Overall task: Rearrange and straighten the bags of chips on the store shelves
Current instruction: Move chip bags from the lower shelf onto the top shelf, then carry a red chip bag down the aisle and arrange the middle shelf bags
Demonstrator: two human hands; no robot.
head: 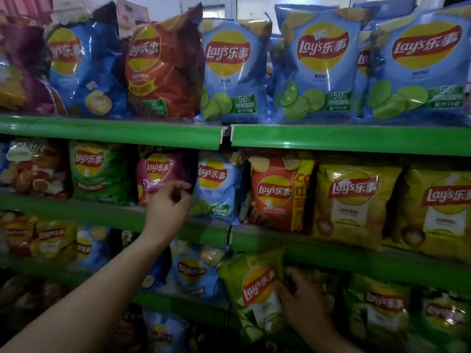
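Fingers of left hand (168, 207) curled, pinching pink bag (155, 174) edge (middle shelf (102, 212)); right hand (303, 304) grips tilted green bag (254, 289) below. Green shelves (356, 138), dim store.

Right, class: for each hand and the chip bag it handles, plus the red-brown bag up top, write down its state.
pink bag, upright, right edge pinched
left hand, pinching the pink bag
lime-green bag, tilted, held by its right edge
right hand, gripping the lime-green bag
red-brown bag, standing, crumpled

Green shelves (356, 140) w/ window (254, 7) behind, dim light.
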